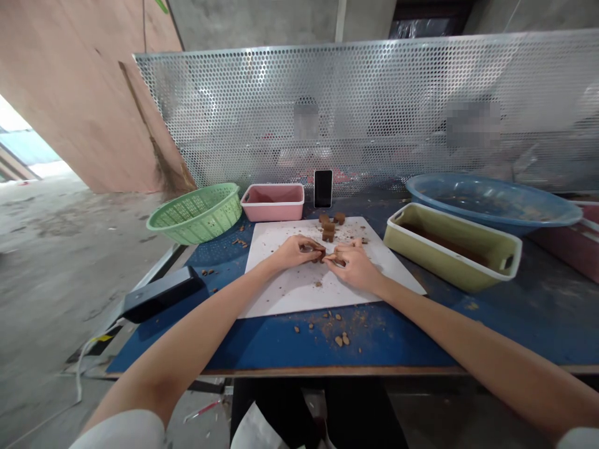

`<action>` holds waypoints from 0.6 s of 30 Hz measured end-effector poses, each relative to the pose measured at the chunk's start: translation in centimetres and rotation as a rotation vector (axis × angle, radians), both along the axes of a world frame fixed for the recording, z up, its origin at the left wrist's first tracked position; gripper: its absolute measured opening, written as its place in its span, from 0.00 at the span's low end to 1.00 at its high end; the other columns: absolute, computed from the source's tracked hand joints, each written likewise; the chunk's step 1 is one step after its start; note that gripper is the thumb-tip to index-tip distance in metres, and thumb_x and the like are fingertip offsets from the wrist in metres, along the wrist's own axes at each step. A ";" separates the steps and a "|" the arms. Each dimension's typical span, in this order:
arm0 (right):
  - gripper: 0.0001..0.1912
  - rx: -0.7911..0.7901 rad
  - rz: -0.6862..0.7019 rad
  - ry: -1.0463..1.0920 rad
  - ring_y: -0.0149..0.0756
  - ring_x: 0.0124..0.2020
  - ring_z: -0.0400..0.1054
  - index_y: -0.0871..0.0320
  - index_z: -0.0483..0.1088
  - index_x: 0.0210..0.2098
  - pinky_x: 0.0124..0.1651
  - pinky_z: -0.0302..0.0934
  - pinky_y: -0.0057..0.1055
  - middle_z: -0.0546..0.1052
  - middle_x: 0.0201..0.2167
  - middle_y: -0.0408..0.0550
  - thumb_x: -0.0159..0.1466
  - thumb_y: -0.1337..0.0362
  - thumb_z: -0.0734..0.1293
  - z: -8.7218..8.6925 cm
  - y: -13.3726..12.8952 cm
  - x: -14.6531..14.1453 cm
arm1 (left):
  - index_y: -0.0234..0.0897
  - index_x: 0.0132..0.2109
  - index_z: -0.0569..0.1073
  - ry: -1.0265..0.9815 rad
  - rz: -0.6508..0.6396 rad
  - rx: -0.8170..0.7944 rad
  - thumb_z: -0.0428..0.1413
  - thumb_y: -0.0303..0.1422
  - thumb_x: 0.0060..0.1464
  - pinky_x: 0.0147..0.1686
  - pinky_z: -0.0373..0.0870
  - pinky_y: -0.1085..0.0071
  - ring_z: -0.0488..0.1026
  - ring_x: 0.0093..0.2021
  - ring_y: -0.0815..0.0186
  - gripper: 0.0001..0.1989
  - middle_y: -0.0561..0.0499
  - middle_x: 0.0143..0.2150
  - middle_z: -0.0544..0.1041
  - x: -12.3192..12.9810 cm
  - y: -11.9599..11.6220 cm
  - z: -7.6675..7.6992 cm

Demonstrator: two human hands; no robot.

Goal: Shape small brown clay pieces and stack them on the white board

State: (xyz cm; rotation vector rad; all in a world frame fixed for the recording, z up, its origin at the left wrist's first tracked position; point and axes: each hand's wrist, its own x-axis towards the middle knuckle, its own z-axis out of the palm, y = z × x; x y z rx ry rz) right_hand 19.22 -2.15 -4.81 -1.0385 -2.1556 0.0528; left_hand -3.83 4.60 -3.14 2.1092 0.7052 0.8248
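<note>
A small brown piece [321,255] lies between my two hands, low over the white board [276,293]. My left hand [297,251] is closed, its fingertips pinching the piece from the left. From the right, my right hand [352,265] has its thumb and finger closed at the same piece; the fingers partly hide it. Just beyond my hands, several brown blocks [328,232] sit together on the board, some stacked or touching. Brown crumbs are scattered around them.
A green basket [199,215] and pink bin [274,211] stand at the back left, with a phone [322,189] upright beside them. At right are an olive bin [449,252] and a blue basin [491,199]. A dark box [161,293] lies left; perforated metal [365,112] rises behind.
</note>
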 end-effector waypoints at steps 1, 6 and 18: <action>0.16 0.023 -0.010 0.014 0.36 0.31 0.69 0.55 0.79 0.31 0.49 0.49 0.44 0.74 0.24 0.43 0.74 0.59 0.67 0.0 0.0 0.1 | 0.34 0.46 0.86 0.003 -0.001 0.005 0.65 0.40 0.60 0.42 0.80 0.68 0.84 0.38 0.62 0.14 0.42 0.40 0.87 0.0 0.0 0.1; 0.16 0.055 0.060 -0.012 0.35 0.31 0.69 0.55 0.77 0.28 0.49 0.48 0.43 0.73 0.23 0.41 0.72 0.61 0.68 0.0 0.0 0.3 | 0.35 0.46 0.86 0.005 -0.002 0.028 0.65 0.39 0.60 0.43 0.80 0.68 0.84 0.39 0.62 0.13 0.43 0.41 0.87 0.0 -0.2 0.3; 0.18 0.143 0.033 -0.008 0.35 0.30 0.67 0.55 0.77 0.27 0.47 0.48 0.44 0.72 0.21 0.41 0.74 0.62 0.67 0.5 -0.5 -0.2 | 0.35 0.47 0.86 -0.006 -0.011 -0.004 0.65 0.40 0.60 0.42 0.80 0.69 0.84 0.39 0.62 0.14 0.43 0.39 0.87 -0.1 -0.2 0.2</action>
